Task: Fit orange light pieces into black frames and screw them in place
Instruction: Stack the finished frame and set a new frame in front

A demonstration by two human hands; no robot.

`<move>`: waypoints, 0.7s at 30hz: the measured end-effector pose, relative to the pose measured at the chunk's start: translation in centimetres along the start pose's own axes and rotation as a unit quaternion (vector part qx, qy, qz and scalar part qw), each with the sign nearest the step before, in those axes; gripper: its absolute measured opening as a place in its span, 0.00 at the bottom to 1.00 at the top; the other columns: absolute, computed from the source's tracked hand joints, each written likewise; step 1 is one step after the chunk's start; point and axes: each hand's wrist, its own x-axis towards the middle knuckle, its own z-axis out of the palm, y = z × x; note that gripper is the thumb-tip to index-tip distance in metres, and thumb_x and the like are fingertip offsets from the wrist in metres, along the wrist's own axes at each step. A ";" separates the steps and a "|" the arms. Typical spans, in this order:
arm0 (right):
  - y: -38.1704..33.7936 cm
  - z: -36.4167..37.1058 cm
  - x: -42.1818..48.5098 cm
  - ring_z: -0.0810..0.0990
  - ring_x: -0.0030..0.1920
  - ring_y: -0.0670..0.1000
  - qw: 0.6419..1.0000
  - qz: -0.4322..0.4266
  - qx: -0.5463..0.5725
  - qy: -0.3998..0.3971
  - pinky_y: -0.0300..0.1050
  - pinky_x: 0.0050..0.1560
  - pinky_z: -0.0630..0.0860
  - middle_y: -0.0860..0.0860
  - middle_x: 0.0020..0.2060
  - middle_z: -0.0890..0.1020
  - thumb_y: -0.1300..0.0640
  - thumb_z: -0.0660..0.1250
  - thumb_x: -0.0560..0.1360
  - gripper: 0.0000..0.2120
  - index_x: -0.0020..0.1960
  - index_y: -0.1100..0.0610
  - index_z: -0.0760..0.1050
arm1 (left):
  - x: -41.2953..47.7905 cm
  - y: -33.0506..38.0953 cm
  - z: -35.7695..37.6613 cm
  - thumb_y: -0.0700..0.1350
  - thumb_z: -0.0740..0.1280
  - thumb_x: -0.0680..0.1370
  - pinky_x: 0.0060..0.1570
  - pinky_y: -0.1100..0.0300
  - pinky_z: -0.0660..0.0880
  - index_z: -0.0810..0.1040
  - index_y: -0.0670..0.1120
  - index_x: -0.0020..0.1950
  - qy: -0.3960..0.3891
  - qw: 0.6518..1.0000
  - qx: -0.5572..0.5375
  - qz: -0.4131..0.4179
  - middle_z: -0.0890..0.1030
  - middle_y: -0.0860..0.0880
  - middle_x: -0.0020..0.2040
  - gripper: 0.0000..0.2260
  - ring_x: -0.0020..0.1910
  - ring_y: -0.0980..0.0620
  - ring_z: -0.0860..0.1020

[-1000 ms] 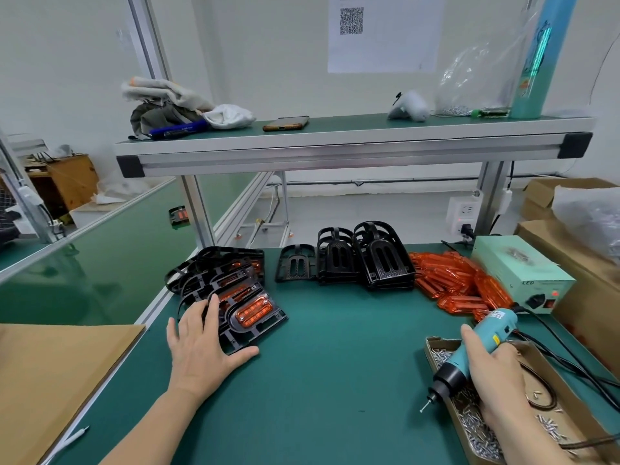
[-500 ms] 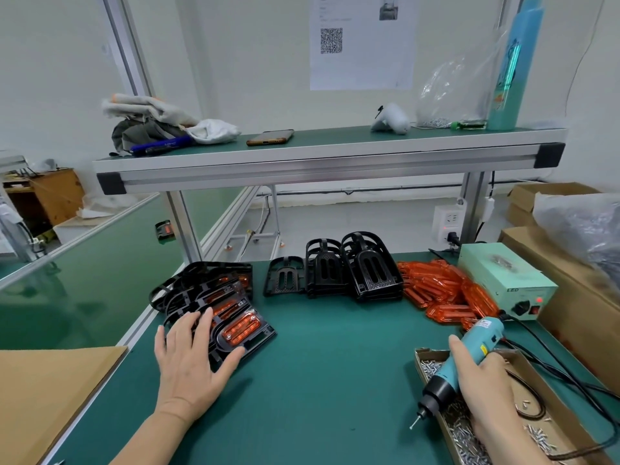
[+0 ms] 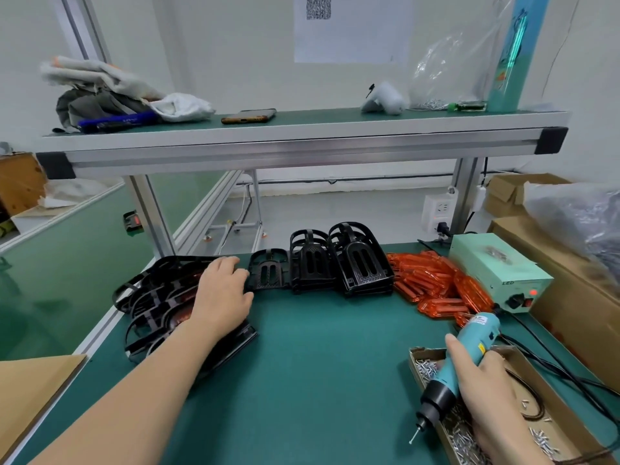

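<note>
Left hand [image 3: 221, 297] loose-fingered, gripping nothing, atop finished frames [image 3: 151, 307]; empty frames [image 3: 355, 263] beyond fingertips [image 3: 232, 262]; right hand [image 3: 486, 391] clasps screwdriver [image 3: 479, 330]; orange pieces [image 3: 432, 283] beyond, many unfitted

Your worktop [image 3: 318, 364] deep green, your frames [image 3: 365, 266] black, light pieces [image 3: 432, 280] clear orange, your screwdriver [image 3: 476, 337] turquoise with black nose, box [image 3: 486, 263] mint, screws [image 3: 424, 367] silver.

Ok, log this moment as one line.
left hand: on assembled frames, beside empty frame, grip unclear | right hand: holds screwdriver over screw tray | orange pieces: piled, untouched
</note>
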 end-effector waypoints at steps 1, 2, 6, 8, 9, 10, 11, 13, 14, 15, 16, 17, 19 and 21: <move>-0.1 0.0 -0.1 0.81 0.47 0.63 1.000 0.002 -0.001 0.000 0.63 0.54 0.78 0.62 0.46 0.82 0.33 0.70 0.70 0.30 0.51 0.60 0.72 | 0.9 0.1 0.4 0.48 0.70 0.75 0.72 0.50 0.61 0.78 0.42 0.64 -0.033 0.999 0.006 -0.004 0.71 0.41 0.70 0.19 0.71 0.41 0.66; -0.1 0.1 -0.2 0.82 0.47 0.64 1.000 0.007 0.001 0.002 0.65 0.55 0.78 0.62 0.45 0.83 0.31 0.70 0.66 0.33 0.51 0.60 0.72 | 1.7 0.1 0.8 0.48 0.69 0.76 0.72 0.50 0.61 0.76 0.42 0.66 -0.064 0.998 0.013 -0.010 0.69 0.41 0.72 0.20 0.72 0.40 0.65; 0.0 0.0 -0.5 0.82 0.48 0.65 1.000 0.024 -0.005 0.004 0.68 0.57 0.78 0.62 0.46 0.83 0.30 0.71 0.65 0.34 0.51 0.59 0.72 | 4.2 -0.1 1.8 0.45 0.67 0.76 0.66 0.48 0.69 0.74 0.41 0.61 -0.147 0.988 0.009 -0.035 0.69 0.39 0.66 0.15 0.65 0.38 0.70; 0.0 -0.2 -0.4 0.81 0.48 0.64 0.999 0.027 -0.022 0.011 0.67 0.57 0.77 0.61 0.46 0.83 0.33 0.71 0.71 0.29 0.51 0.59 0.71 | 5.3 -0.3 2.2 0.44 0.66 0.76 0.61 0.48 0.72 0.73 0.42 0.58 -0.174 0.983 -0.004 -0.048 0.69 0.40 0.63 0.12 0.61 0.39 0.72; -0.2 -0.2 -0.5 0.81 0.48 0.64 0.999 0.025 -0.035 0.017 0.65 0.57 0.76 0.61 0.45 0.83 0.35 0.71 0.72 0.28 0.50 0.59 0.71 | 5.9 -0.5 2.4 0.43 0.66 0.77 0.59 0.49 0.73 0.72 0.42 0.58 -0.185 0.981 -0.010 -0.054 0.68 0.40 0.62 0.11 0.59 0.39 0.73; -0.4 -0.3 -0.5 0.81 0.47 0.63 0.998 0.024 -0.049 0.023 0.63 0.57 0.76 0.61 0.44 0.83 0.36 0.71 0.73 0.27 0.49 0.60 0.72 | 6.5 -0.8 2.7 0.43 0.65 0.77 0.57 0.49 0.74 0.71 0.43 0.58 -0.194 0.979 -0.016 -0.060 0.68 0.40 0.62 0.12 0.58 0.39 0.73; -0.6 -0.3 -0.5 0.80 0.47 0.62 0.998 0.022 -0.059 0.029 0.61 0.56 0.75 0.61 0.43 0.84 0.37 0.71 0.73 0.26 0.48 0.61 0.72 | 7.1 -1.0 3.0 0.43 0.65 0.77 0.57 0.49 0.74 0.70 0.44 0.61 -0.205 0.976 -0.024 -0.069 0.68 0.40 0.63 0.13 0.59 0.39 0.73; -1.3 -0.3 -0.7 0.80 0.45 0.61 0.997 0.023 -0.067 0.038 0.55 0.51 0.74 0.61 0.42 0.84 0.40 0.72 0.74 0.25 0.47 0.62 0.73 | 8.1 -1.2 3.6 0.43 0.64 0.77 0.61 0.49 0.74 0.66 0.47 0.72 -0.234 0.968 -0.043 -0.084 0.65 0.39 0.69 0.23 0.63 0.39 0.72; -1.5 -0.3 -0.7 0.80 0.44 0.60 0.996 0.023 -0.074 0.044 0.51 0.46 0.72 0.61 0.41 0.84 0.41 0.72 0.74 0.24 0.47 0.63 0.73 | 8.5 -1.3 3.9 0.42 0.63 0.77 0.62 0.49 0.73 0.62 0.50 0.76 -0.248 0.963 -0.053 -0.092 0.63 0.40 0.72 0.27 0.65 0.39 0.71; -1.7 -0.3 -0.8 0.79 0.43 0.59 0.995 0.023 -0.084 0.050 0.48 0.40 0.68 0.61 0.40 0.83 0.42 0.72 0.74 0.23 0.46 0.63 0.73 | 8.8 -1.3 4.1 0.42 0.63 0.77 0.63 0.50 0.72 0.60 0.51 0.78 -0.259 0.959 -0.060 -0.097 0.61 0.41 0.73 0.30 0.67 0.39 0.70; -1.8 -0.2 -0.8 0.78 0.42 0.58 0.994 0.024 -0.094 0.057 0.47 0.38 0.65 0.61 0.39 0.82 0.42 0.72 0.75 0.23 0.46 0.63 0.74 | 9.1 -1.3 4.3 0.42 0.63 0.76 0.64 0.50 0.72 0.60 0.52 0.78 -0.268 0.956 -0.066 -0.098 0.61 0.42 0.73 0.30 0.68 0.39 0.70; -1.9 -0.2 -0.9 0.78 0.41 0.58 0.993 0.022 -0.101 0.060 0.48 0.37 0.64 0.60 0.39 0.83 0.42 0.72 0.75 0.23 0.46 0.63 0.74 | 9.3 -1.2 4.5 0.42 0.63 0.76 0.64 0.50 0.72 0.61 0.53 0.77 -0.275 0.954 -0.070 -0.095 0.62 0.43 0.73 0.30 0.68 0.40 0.70; -1.9 -0.1 -0.8 0.79 0.41 0.58 0.992 0.015 -0.106 0.065 0.49 0.40 0.66 0.59 0.37 0.84 0.42 0.72 0.74 0.23 0.45 0.63 0.76 | 9.7 -1.1 4.8 0.41 0.61 0.74 0.63 0.50 0.72 0.66 0.52 0.75 -0.285 0.952 -0.072 -0.080 0.66 0.43 0.70 0.28 0.66 0.41 0.71; -2.0 0.0 -0.8 0.79 0.39 0.57 0.991 0.007 -0.110 0.075 0.48 0.38 0.66 0.57 0.34 0.83 0.43 0.73 0.75 0.22 0.44 0.64 0.76 | 10.0 -0.9 5.0 0.40 0.61 0.73 0.58 0.50 0.74 0.70 0.50 0.69 -0.288 0.952 -0.076 -0.067 0.71 0.45 0.63 0.24 0.60 0.43 0.74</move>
